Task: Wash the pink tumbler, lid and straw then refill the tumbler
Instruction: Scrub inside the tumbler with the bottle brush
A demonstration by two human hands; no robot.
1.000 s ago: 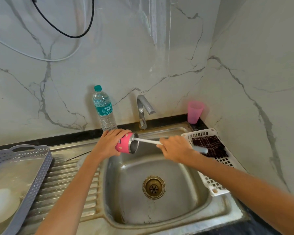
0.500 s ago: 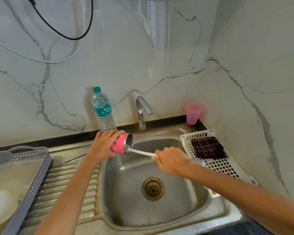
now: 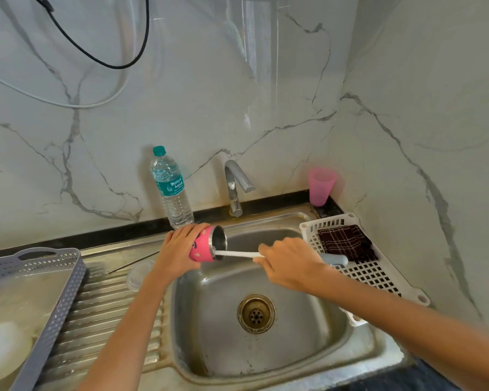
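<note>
— Tumbler position, please?
— My left hand (image 3: pixel 178 249) holds the pink tumbler (image 3: pixel 205 245) on its side above the back-left edge of the sink (image 3: pixel 308 362), fingers wrapped round its body. The white brush (image 3: pixel 237 253) reaches its mouth; my right hand (image 3: pixel 290 263), above the sink's back part, has fingers closed on the handle.
— How to scrub well?
— I think: push deep, turn the tumbler, reach the bottom.
— Its look?
— Pink outside with pale marks, shiny steel inside.
</note>
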